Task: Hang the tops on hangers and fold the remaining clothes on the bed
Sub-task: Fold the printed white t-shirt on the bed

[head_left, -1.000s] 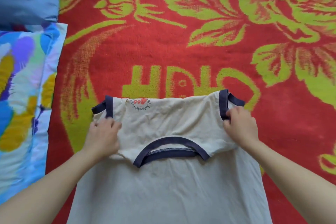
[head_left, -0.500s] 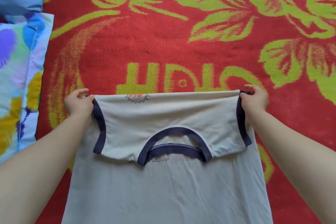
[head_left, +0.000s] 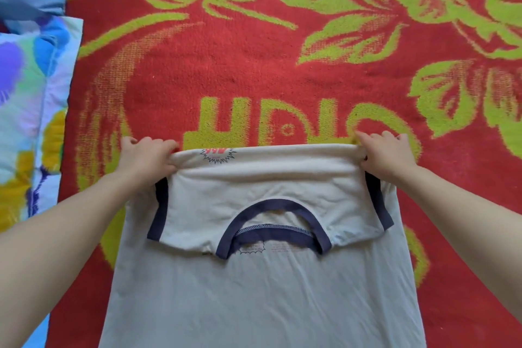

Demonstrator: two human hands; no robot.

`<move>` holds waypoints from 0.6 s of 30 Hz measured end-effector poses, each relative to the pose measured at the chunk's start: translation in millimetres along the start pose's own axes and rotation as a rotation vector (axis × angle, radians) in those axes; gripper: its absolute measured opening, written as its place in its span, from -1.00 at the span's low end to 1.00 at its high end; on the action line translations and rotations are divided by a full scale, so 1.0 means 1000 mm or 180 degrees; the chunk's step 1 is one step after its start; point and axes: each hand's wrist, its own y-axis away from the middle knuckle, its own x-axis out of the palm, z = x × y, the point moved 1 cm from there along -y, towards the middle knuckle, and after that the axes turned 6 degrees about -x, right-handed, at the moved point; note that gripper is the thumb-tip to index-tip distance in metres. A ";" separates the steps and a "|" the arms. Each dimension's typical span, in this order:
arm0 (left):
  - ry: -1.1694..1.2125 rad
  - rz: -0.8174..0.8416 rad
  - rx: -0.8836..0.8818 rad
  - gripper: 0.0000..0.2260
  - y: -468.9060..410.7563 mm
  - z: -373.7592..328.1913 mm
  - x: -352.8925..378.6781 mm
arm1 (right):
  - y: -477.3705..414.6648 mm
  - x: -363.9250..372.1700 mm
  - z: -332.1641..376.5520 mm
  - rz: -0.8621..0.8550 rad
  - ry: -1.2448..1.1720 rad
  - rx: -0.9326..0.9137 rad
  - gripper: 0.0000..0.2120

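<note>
Gripping shirt [head_left: 254,305] fold, left hand [head_left: 147,158], right hand [head_left: 387,155], edge now rolled thicker

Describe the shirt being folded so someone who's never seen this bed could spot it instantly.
A red blanket with green flowers covers the bed. On its near half lies a cream T-shirt, top folded back, the left hand and right hand gripping the fold's corners. Its navy collar and sleeve trim set it apart from the multicoloured pillow at the left edge.
</note>
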 end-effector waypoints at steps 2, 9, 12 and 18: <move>0.0123 -0.0040 0.0129 -0.93 0.002 0.007 -0.009 | 0.006 -0.007 -0.008 -0.0150 -0.0056 0.0006 -0.93; 0.1133 -0.0122 0.0730 -0.82 0.053 0.047 -0.022 | 0.072 -0.008 -0.036 -0.1206 -0.0912 -0.0425 -0.86; 0.1147 -0.0842 0.1253 -0.71 0.089 0.061 -0.012 | 0.113 0.001 -0.038 -0.1778 -0.0830 -0.0773 -0.84; 0.0645 -0.1818 0.2329 -0.91 0.172 0.062 0.022 | 0.188 0.037 -0.034 -0.2411 0.0268 -0.1440 -0.89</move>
